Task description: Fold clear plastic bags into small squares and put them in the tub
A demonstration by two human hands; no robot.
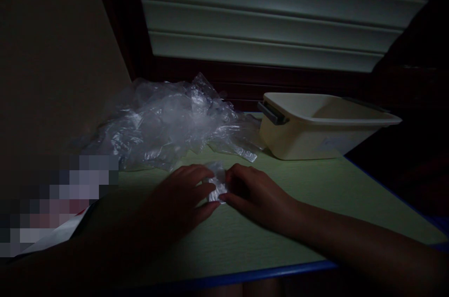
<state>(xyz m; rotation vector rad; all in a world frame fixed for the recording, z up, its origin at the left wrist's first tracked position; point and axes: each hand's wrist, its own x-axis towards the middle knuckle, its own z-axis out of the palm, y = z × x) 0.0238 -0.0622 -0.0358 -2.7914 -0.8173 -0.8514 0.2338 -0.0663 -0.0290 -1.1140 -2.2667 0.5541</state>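
Note:
A small clear plastic bag (218, 184), crinkled and shiny, is between my two hands just above the green tabletop (280, 250). My left hand (189, 194) is on its left side, with the fingers bent and the fingertips against the plastic. From the right, my right hand (254, 194) pinches the bag's lower right edge between thumb and fingers. Whether anything is inside the bag cannot be made out in the dim light.
A large heap of clear plastic bags (157, 119) lies at the back left. A cream bin (301, 140) with grey handles stands at the back right. Papers, partly blurred out, lie at the left edge. Behind are a wall and a slatted shutter (263, 21).

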